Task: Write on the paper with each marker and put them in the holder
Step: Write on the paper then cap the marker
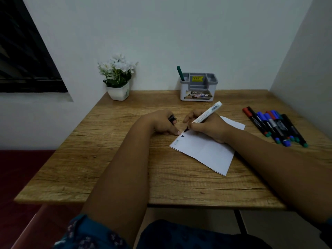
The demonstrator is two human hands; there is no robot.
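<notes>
Leaning over the wooden table (116, 159), pinning the paper (206, 151) at its far corner. Right hand (209, 128) gripping the white marker (204, 115), tip touching paper. Left hand (164, 124) clutching probably its black cap (172, 118). Holder (197, 87) sitting behind, green marker (180, 73) standing inside.

White paper (206, 150) carries one thin grey word and a bold black stroke. The marker (204, 116) in the right hand (208, 128) is white-barrelled with a black tip. A dark green marker (180, 73) stands in the grey-and-white holder (198, 87), which bears a yellow sticker. Red, blue and black markers (274, 125) lie on the brown wood-grain table (107, 159). White flowers (117, 67), green leaves, white pot (119, 93). The sleeve (86, 234) is teal with a pale floral print.
</notes>
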